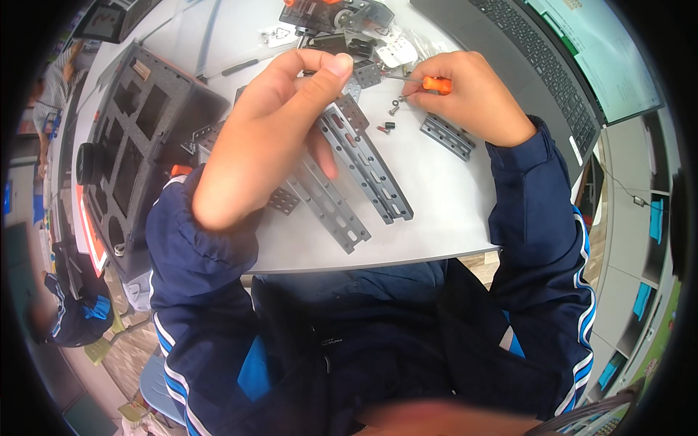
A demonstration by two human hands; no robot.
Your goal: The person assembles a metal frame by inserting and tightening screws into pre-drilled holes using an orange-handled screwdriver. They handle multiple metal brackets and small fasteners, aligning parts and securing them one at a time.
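My left hand is closed around the upper end of a grey slotted metal beam, which slants down toward the table's near edge. A second slotted beam lies beside it, its upper part hidden under my wrist. A small perforated bracket shows just past my left thumb. In my right hand is a screwdriver with an orange handle; its thin shaft points left toward that bracket. Loose screws lie below my right fingertips. A short slotted beam rests near my right wrist.
An open laptop stands at the right. To the left sits a dark case with foam cutouts. Metal parts and plastic bags crowd the far side, beside an orange-and-black mechanism. A black pen lies at the back.
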